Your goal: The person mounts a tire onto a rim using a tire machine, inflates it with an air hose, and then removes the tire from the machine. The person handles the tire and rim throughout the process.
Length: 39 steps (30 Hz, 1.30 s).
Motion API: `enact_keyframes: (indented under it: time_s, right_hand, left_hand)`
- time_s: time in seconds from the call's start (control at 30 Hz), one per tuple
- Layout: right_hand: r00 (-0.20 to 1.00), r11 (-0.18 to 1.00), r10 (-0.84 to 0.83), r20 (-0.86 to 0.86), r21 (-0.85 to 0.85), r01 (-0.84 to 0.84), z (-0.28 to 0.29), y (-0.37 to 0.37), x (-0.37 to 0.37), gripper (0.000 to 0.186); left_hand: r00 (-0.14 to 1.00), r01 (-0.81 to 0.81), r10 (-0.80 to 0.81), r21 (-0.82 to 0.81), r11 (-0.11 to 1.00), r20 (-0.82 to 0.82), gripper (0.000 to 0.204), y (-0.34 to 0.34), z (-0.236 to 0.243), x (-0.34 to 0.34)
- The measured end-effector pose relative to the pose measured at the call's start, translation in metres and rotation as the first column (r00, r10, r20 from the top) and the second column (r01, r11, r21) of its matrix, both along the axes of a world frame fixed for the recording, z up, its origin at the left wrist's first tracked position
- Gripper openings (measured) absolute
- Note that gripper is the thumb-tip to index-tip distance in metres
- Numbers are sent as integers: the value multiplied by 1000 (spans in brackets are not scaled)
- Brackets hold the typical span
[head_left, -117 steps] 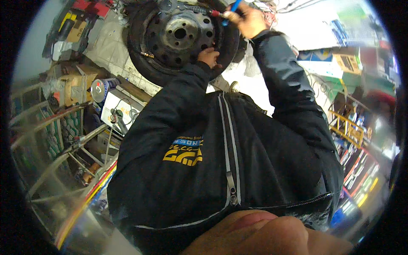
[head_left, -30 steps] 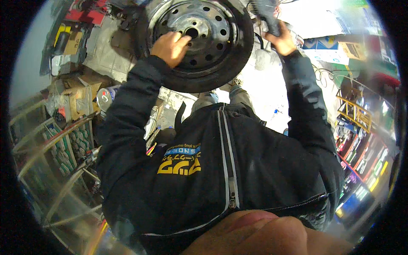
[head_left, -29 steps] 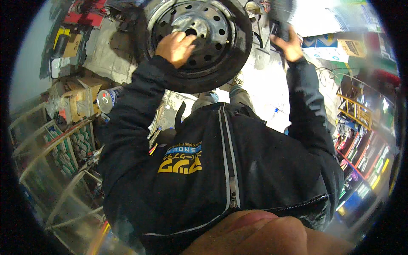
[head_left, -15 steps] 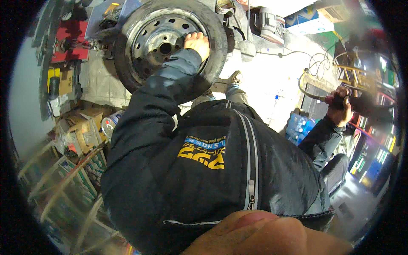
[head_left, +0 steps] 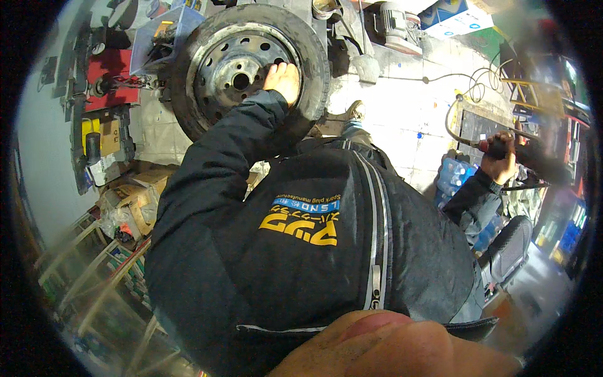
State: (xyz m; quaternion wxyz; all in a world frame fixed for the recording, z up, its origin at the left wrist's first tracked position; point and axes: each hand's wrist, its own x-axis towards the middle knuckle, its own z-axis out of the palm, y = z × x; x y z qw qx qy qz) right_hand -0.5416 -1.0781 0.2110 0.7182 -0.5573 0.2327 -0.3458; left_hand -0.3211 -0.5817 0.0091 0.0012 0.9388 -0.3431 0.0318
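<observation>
A car wheel (head_left: 218, 75) with a black tyre (head_left: 188, 94) and a worn steel rim stands ahead of me at the upper left. My left hand (head_left: 282, 83) rests on the face of the rim, right of the centre hole, fingers extended against the metal. Out to my right, my right hand (head_left: 500, 160) is closed around the handle of a dark air tool (head_left: 534, 157). A hose (head_left: 453, 129) joins it at a reddish fitting. The tool's far end is blurred, so its exact kind is unclear.
A clear blue bin (head_left: 147, 47) of small parts stands left of the wheel, near a red panel (head_left: 113, 75). An electric motor (head_left: 397, 28) is at the top. Bottles in blue plastic (head_left: 453, 176) and a black seat (head_left: 507, 254) are at right. Cardboard boxes (head_left: 141, 188) lie at left.
The view has shifted slightly. My left hand stays on the rim, its fingers now flatter against the metal. My right hand still grips the air tool, which is tilted a little differently.
</observation>
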Motion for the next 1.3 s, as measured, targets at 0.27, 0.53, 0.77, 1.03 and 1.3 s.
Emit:
enact_keyframes:
  time_s: [0.27, 0.53, 0.77, 1.03, 1.3]
  right_hand:
    - [921, 954, 279, -270, -28, -298, -10, 36, 8, 43]
    - [311, 544, 591, -744, 83, -835, 7, 95, 52, 39]
    - [221, 513, 551, -805, 118, -850, 25, 115, 73, 47]
    - [348, 277, 707, -616, -211, -937, 43, 136, 86, 63]
    - [369, 376, 742, -560, -109, -920, 77, 127, 73, 49]
  left_hand:
    - [998, 9, -6, 38, 999, -58, 20, 4, 10, 27]
    - [975, -172, 122, -280, 945, -187, 30, 5, 24, -1]
    - [77, -873, -558, -326, 363, -826, 35, -28, 50, -52]
    - [533, -548, -550, -757, 354, -643, 42, -60, 104, -11]
    - [736, -120, -416, -708, 696, -534, 36, -115, 178, -41]
